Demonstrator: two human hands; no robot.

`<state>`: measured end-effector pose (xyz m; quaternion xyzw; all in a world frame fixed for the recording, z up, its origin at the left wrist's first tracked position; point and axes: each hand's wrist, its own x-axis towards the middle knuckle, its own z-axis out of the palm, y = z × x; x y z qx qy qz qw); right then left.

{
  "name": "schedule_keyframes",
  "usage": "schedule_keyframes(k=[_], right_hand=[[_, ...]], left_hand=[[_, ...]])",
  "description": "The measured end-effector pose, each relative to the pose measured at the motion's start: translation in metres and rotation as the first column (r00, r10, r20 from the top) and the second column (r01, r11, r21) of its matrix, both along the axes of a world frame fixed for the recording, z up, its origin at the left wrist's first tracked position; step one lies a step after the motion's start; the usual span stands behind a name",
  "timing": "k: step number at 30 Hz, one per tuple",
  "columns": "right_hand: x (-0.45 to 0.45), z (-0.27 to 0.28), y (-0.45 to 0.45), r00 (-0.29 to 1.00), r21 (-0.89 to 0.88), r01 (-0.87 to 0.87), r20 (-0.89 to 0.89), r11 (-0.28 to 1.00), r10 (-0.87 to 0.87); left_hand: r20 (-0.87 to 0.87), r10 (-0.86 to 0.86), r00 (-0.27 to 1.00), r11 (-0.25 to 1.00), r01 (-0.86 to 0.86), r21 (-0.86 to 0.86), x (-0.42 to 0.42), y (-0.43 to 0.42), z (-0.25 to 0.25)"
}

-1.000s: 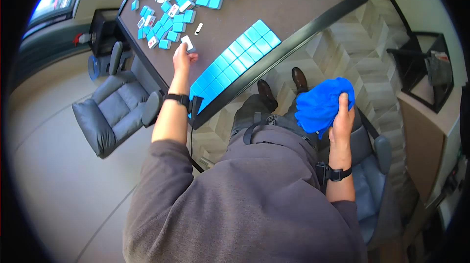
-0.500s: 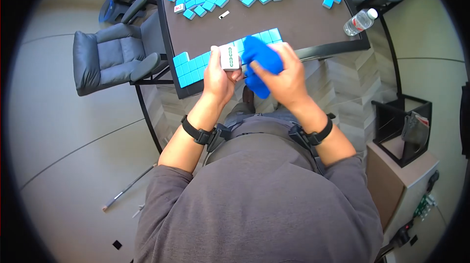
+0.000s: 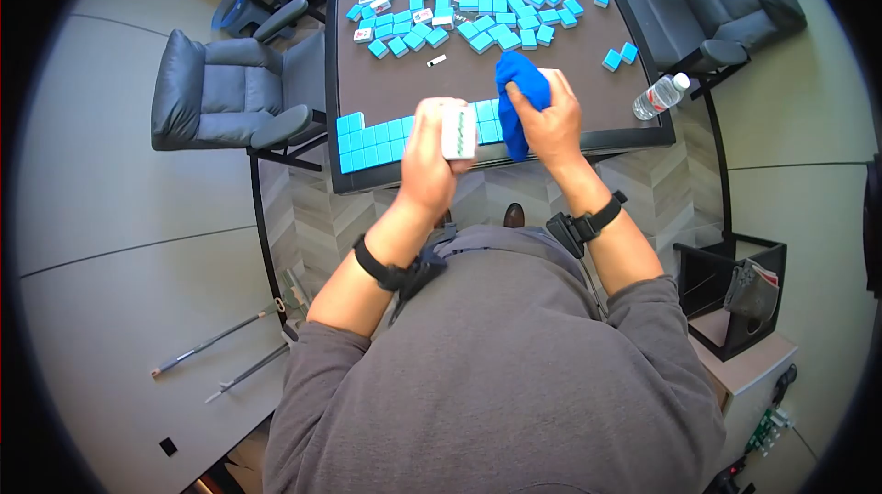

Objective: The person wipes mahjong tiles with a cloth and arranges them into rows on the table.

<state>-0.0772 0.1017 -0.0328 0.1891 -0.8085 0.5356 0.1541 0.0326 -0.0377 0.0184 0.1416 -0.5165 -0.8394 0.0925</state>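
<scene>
My left hand (image 3: 428, 156) is closed around a mahjong tile (image 3: 459, 133), its white face with green markings turned up toward me. The blue cloth (image 3: 522, 106) is bunched in my right hand (image 3: 554, 124), thumb pressed over it, a little to the right of the tile and apart from it. Beneath both hands, a block of blue-backed mahjong tiles (image 3: 372, 143) lies in rows along the table's near edge; the hands and cloth hide part of it.
Loose mahjong tiles (image 3: 478, 5) spread over the far part of the brown table (image 3: 588, 90), a few face up. A water bottle (image 3: 660, 97) stands at the right edge. Grey armchairs (image 3: 230, 90) flank the table; a black open-sided box (image 3: 735, 301) sits at right.
My right hand has drawn the cloth away to the right of the tile. My left hand, still holding the tile, has turned, and the view has shifted to show more of the table.
</scene>
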Motion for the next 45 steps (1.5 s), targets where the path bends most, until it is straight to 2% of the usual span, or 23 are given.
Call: schedule_keyframes(k=[2, 3, 5, 7, 8, 10, 11, 12, 13, 15, 16, 17, 20, 24, 26, 29, 32, 36, 38, 40, 41, 43, 45], right_hand=[[0.006, 0.021, 0.004, 0.993, -0.202, -0.103, 0.043, 0.974, 0.114], [0.013, 0.033, 0.004, 0.984, -0.222, -0.159, 0.045, 0.962, 0.173], [0.024, 0.054, 0.0, 0.918, -0.1, -0.276, -0.323, 0.956, 0.231], [0.035, 0.063, -0.006, 0.864, 0.031, -0.304, -0.412, 0.952, 0.289], [0.037, 0.065, -0.008, 0.843, 0.09, -0.295, -0.444, 0.951, 0.303], [0.022, 0.049, -0.01, 0.87, 0.053, -0.199, -0.449, 0.979, 0.201], [0.008, 0.039, -0.011, 0.899, 0.044, -0.146, -0.412, 0.988, 0.151], [-0.006, 0.033, -0.013, 0.96, 0.043, -0.073, -0.267, 0.996, 0.082], [-0.028, 0.02, -0.011, 0.97, 0.194, 0.013, -0.241, 0.981, 0.035], [-0.047, -0.003, -0.003, 0.994, 0.103, 0.073, -0.094, 0.992, -0.063], [-0.05, 0.0, 0.006, 0.991, 0.08, 0.065, -0.122, 0.995, -0.055], [-0.046, 0.001, 0.015, 0.989, 0.063, 0.05, -0.141, 0.997, -0.041], [-0.04, 0.01, 0.031, 1.0, -0.036, -0.016, 0.023, 0.999, 0.017], [-0.034, 0.007, 0.04, 0.995, -0.095, -0.036, 0.091, 0.995, 0.044], [-0.029, 0.01, 0.042, 0.996, -0.106, -0.046, 0.073, 0.993, 0.054], [-0.024, 0.017, 0.04, 0.995, -0.144, -0.066, 0.059, 0.987, 0.075], [-0.016, 0.032, 0.037, 0.994, -0.108, -0.104, 0.013, 0.989, 0.106], [0.003, 0.057, 0.025, 0.915, 0.05, -0.243, -0.319, 0.969, 0.246], [0.016, 0.063, 0.018, 0.858, 0.13, -0.266, -0.419, 0.955, 0.296], [0.015, 0.057, 0.017, 0.833, 0.134, -0.254, -0.473, 0.958, 0.287], [0.012, 0.053, 0.016, 0.807, 0.138, -0.24, -0.522, 0.961, 0.276], [-0.005, 0.036, 0.012, 0.877, 0.127, -0.132, -0.446, 0.983, 0.176], [-0.03, 0.022, 0.01, 0.942, 0.207, -0.043, -0.316, 0.977, 0.109]], left_hand=[[0.009, 0.031, 0.999, 0.997, -0.031, 0.072, -0.006, -0.014, -0.008], [0.01, 0.007, 1.0, 0.993, -0.009, 0.119, -0.008, -0.019, -0.014], [0.073, 0.097, 0.993, 0.989, -0.104, 0.103, -0.016, -0.013, -0.016], [0.138, 0.294, 0.946, 0.943, -0.31, 0.119, -0.025, 0.009, -0.008], [0.136, 0.288, 0.948, 0.945, -0.305, 0.122, -0.026, 0.013, -0.009], [0.011, 0.228, 0.974, 0.973, -0.228, 0.044, -0.026, 0.016, -0.015], [0.034, 0.001, 0.999, 1.0, -0.002, 0.009, -0.017, 0.0, -0.027], [0.028, -0.095, 0.995, 0.995, 0.096, -0.025, -0.013, 0.003, -0.021], [0.027, -0.195, 0.98, 0.979, 0.196, -0.062, -0.011, 0.009, -0.012], [-0.046, -0.232, 0.972, 0.972, 0.233, 0.024, -0.009, 0.025, 0.007], [-0.104, -0.244, 0.964, 0.963, 0.254, 0.093, -0.013, 0.026, 0.018], [-0.089, -0.17, 0.981, 0.955, 0.186, 0.232, -0.019, 0.021, 0.016], [-0.049, -0.069, 0.996, 0.936, 0.082, 0.343, -0.028, -0.003, -0.008], [-0.01, -0.06, 0.998, 0.943, 0.06, 0.327, -0.036, -0.003, -0.006], [0.127, 0.112, 0.986, 0.952, -0.144, 0.272, -0.042, 0.003, -0.001], [0.138, 0.082, 0.987, 0.936, -0.124, 0.33, -0.043, 0.0, -0.009], [0.118, 0.027, 0.993, 0.933, -0.068, 0.354, -0.04, 0.003, -0.014], [0.111, -0.064, 0.992, 0.907, 0.012, 0.421, -0.038, 0.005, -0.028], [0.127, -0.044, 0.991, 0.927, -0.007, 0.375, -0.04, 0.019, -0.001], [0.415, 0.213, 0.885, 0.852, -0.376, 0.364, -0.046, 0.043, 0.031], [0.408, 0.205, 0.89, 0.86, -0.362, 0.359, -0.043, 0.044, 0.028], [0.162, -0.127, 0.979, 0.926, 0.059, 0.372, -0.022, 0.023, 0.002], [0.16, -0.165, 0.973, 0.942, 0.107, 0.319, -0.014, 0.023, 0.003]])
